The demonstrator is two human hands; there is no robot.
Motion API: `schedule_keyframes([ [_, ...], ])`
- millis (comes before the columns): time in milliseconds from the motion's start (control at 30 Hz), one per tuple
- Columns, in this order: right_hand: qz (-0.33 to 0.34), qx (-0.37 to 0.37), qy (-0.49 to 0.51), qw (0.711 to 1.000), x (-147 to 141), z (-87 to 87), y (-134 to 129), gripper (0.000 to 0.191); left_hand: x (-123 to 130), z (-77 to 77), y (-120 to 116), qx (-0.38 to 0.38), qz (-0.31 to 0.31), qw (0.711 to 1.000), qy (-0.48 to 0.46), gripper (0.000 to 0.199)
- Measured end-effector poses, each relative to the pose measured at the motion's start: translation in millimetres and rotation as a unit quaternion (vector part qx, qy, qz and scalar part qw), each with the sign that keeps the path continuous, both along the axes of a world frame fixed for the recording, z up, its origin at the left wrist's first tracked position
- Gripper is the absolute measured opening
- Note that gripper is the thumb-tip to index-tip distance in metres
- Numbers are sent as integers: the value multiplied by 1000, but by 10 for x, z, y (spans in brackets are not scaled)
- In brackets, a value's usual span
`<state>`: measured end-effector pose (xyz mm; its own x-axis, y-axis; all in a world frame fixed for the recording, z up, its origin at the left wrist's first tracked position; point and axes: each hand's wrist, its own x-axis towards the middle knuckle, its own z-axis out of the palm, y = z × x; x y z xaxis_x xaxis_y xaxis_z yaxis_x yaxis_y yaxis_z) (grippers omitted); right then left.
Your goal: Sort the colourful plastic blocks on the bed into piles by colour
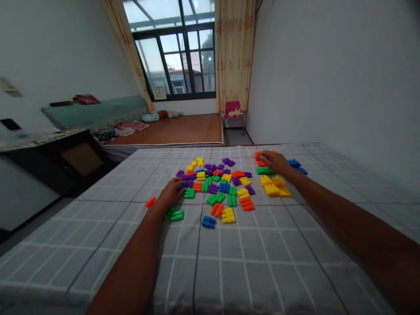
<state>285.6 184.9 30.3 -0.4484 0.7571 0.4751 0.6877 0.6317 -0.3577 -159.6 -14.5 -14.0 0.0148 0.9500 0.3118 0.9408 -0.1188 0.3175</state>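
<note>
On the bed-like surface lies a loose mix of plastic building blocks (213,188) in purple, green, yellow, orange and blue. My left hand (171,193) is at the left edge of this mix, its fingers closed on a blue building block (181,187). Green blocks (177,215) lie just below that wrist, and an orange block (150,202) is to its left. Farther right, my right hand (273,160) is closed at the orange building blocks (257,155), fingertips pinching at one. Close by are green blocks (265,171), a yellow pile (273,187) and blue blocks (294,163), partly behind the forearm.
A grey checked cloth (256,245) covers the surface. Beyond it are a brown-topped bed (183,127), a pink chair (232,108) and a window with curtains (232,52). At the left stands a dark cabinet (75,159); a white wall (334,78) runs along the right.
</note>
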Motion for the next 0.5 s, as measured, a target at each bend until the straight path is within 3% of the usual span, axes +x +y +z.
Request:
schedule_keyframes([
  [133, 167, -59, -35, 984, -792, -41, -530, 25, 21, 12, -7, -3, -15, 1000, 6, 34],
  [233, 211, -75, -93, 970, -1155, -128, -768, 25, 21, 11, -21, -7, -22, 1000, 7, 32],
  [333, 234, -62, -143, 960, -1285, -227, -866, 33, 14, 1, -32, -13, 2, 1000, 10, 33],
  [500, 217, -28, -153, 964, -1218, -352, -929, 38, -38, 1, -33, 4, 117, 993, -26, 38],
])
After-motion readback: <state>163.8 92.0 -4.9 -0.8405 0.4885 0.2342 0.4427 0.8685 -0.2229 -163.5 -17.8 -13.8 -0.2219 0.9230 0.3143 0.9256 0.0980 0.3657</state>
